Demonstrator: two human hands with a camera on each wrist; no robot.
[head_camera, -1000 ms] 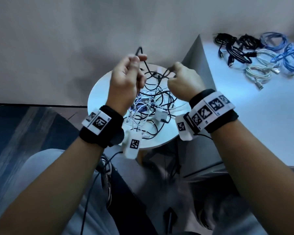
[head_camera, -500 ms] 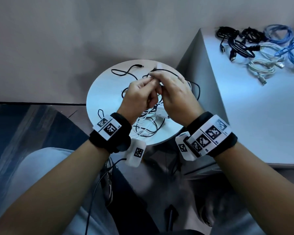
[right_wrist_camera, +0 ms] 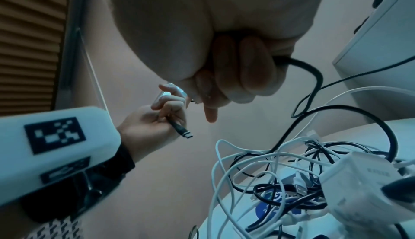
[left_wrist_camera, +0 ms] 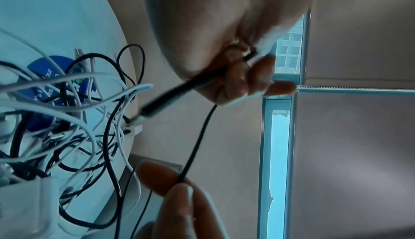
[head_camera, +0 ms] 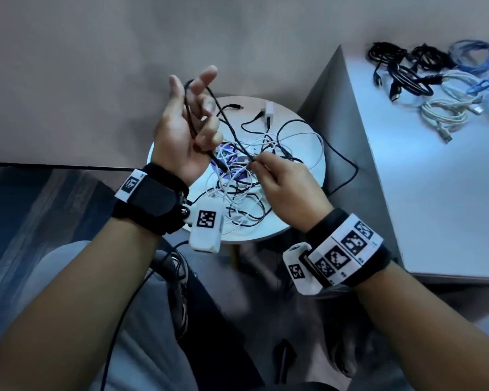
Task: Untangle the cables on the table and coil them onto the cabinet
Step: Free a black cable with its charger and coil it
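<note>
- Left hand raised above the round bench, palm turned up. The lower fingers are curled on one end of a black cable; index finger and thumb stick out straight. The cable runs up the palm, loops over at the index finger and comes back down. Looks like the first turn of a coil being laid on the hand.
- Right hand sits lower, just over the tangle, pinching the same black cable between thumb and fingertips. My guess is that it feeds slack toward the left hand and keeps the line taut enough to wind.
- The rest of this cable trails over the bench's right edge and is still partly caught in the pile of white and black leads, so the pull needs to be gentle or the whole heap may drag.
- White charger plug stands at the far side of the bench, apart from the hands.
- Cabinet to the right already carries coiled cables at its far end, black, white and blue. Several done, many left.
- Left wrist view shows the plug end jutting from below the curled fingers, which the head view half hides.
- Right wrist view shows that plug's flat metal tip, and the right hand's other fingers folded in.
</note>
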